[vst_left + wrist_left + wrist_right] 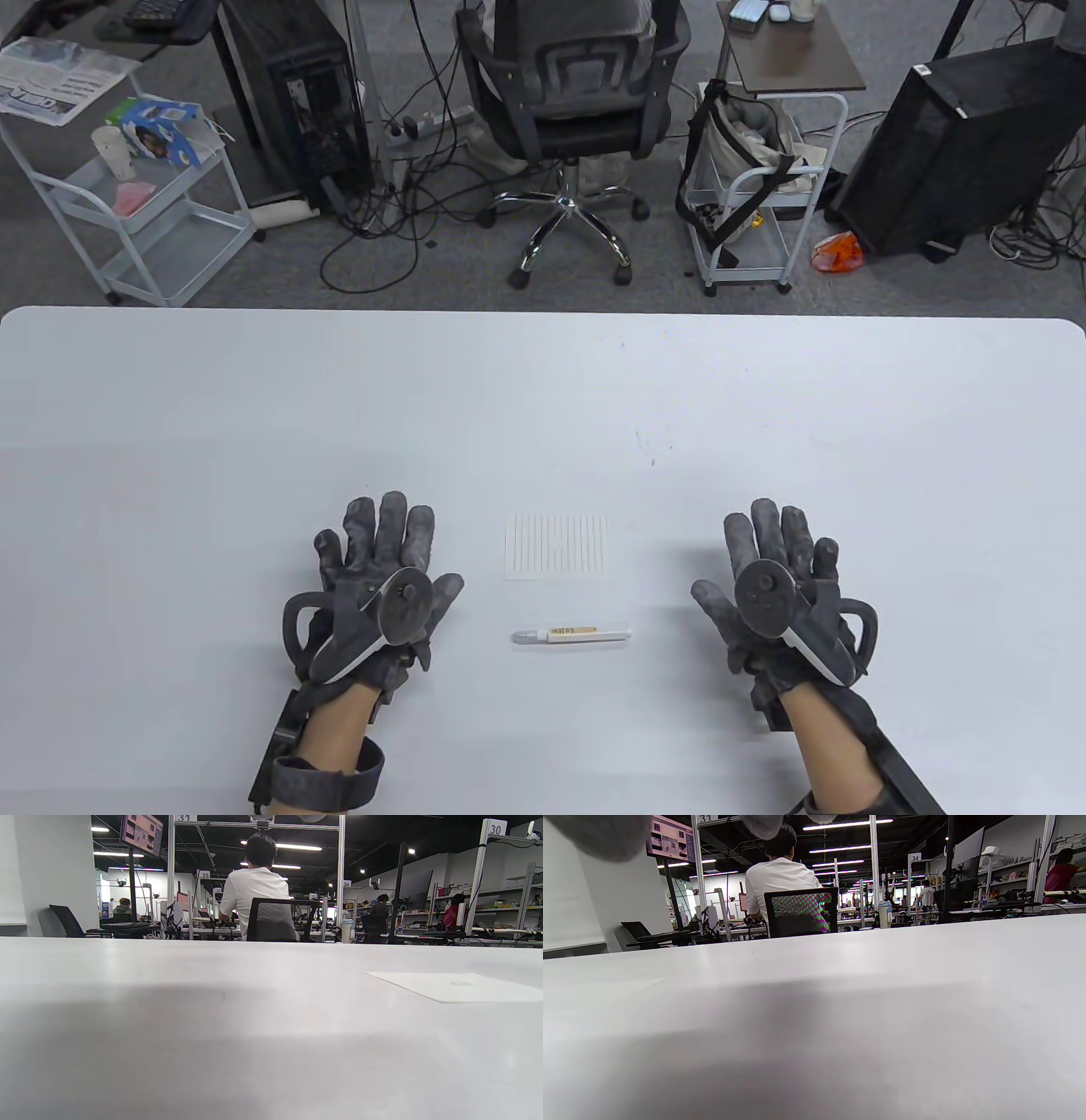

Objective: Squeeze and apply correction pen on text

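Note:
A white correction pen lies flat on the white table, its length running left to right, between my hands. Just beyond it lies a small white paper with lines of text; the paper also shows at the right of the left wrist view. My left hand rests flat on the table to the left of the pen, fingers spread, holding nothing. My right hand rests flat to the right of the pen, fingers spread, holding nothing. Blurred fingertips show at the top of the right wrist view.
Beyond the table's far edge stand an office chair, two wheeled carts, computer towers and floor cables. The wrist views show a seated person in white at a desk beyond the table.

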Demonstrator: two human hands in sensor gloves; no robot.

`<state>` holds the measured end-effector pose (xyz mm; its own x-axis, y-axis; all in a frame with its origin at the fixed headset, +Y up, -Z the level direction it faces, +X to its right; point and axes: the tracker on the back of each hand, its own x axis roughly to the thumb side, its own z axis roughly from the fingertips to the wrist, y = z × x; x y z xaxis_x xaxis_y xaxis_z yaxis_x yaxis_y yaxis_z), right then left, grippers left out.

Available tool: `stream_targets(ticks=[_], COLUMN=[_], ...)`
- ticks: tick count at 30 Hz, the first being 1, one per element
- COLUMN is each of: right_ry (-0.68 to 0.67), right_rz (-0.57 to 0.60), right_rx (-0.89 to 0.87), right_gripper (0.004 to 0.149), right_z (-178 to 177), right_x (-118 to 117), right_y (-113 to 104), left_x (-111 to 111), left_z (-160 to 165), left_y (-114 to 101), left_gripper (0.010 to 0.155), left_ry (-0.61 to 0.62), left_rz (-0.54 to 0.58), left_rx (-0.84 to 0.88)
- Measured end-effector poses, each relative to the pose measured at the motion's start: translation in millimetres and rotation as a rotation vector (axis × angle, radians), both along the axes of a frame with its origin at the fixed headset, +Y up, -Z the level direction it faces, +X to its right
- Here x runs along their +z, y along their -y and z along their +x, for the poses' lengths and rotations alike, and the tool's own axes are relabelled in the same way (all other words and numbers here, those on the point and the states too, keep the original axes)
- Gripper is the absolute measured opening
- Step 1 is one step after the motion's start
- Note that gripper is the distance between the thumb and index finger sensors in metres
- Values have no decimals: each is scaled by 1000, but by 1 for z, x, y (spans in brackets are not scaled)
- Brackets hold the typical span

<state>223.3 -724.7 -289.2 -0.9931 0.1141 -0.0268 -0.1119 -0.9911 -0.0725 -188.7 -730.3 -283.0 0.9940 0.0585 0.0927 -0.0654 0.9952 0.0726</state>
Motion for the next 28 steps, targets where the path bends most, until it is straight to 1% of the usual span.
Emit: stream_targets(ticks=[28], right_ry=[-13], right_rz=[-7], right_rx=[2], right_gripper=[82], right_z=[-2], right_x=[2], right_y=[0], left_x=[-1], left_z=[3], left_y=[0], left_gripper=[84], left_ry=[5], left_rz=[-1], left_rx=[-37])
